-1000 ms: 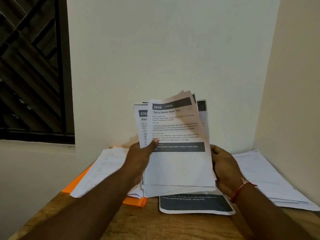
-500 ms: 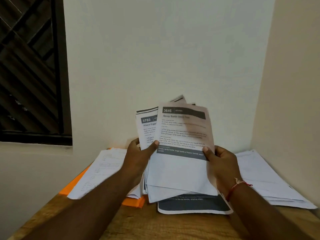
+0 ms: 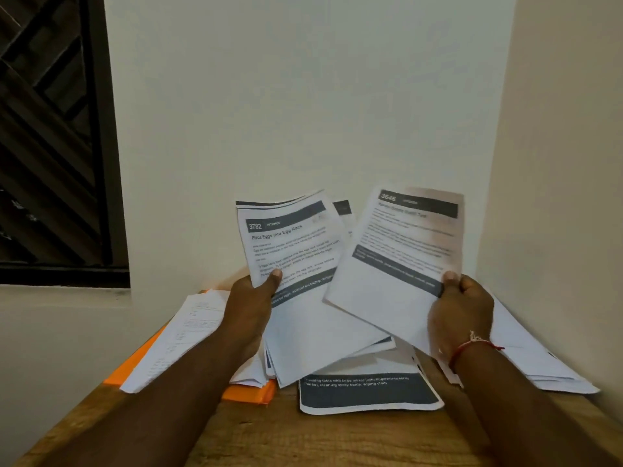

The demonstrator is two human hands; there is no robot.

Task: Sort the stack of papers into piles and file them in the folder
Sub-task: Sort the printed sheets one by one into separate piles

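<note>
Papers point(image 3: 303, 298) – a thick stack – being held up over the wooden table point(image 3: 337, 439), pinched in the left hand point(image 3: 251, 308): thumb lying across the printed face of the front page, headed "3782 KITCHEN, Place Eggs into Egg Rack", other fingers hidden behind the stack. Leaning slightly to the left, lower edges fanning out just above the table.

Single sheet point(image 3: 401, 261), numbered 3646, being held apart from the stack in the right hand point(image 3: 462, 315) – thumb tip pressing on the sheet's right edge by the dark band, fingers curled behind it, clamped on the paper. Tilting to the right, its lower left corner overlapping the front of the stack. Print blurred, title not readable. Red thread point(image 3: 472, 348) showing round the right wrist.

Lying flat on the table: an orange folder point(image 3: 249, 394) at the left with a pile of white sheets point(image 3: 175, 335) spread over it, a page with a dark footer point(image 3: 367, 394) in the middle below the held stack, and another pile of sheets point(image 3: 526, 358) at the right, close against the side wall point(image 3: 556, 163).
</note>
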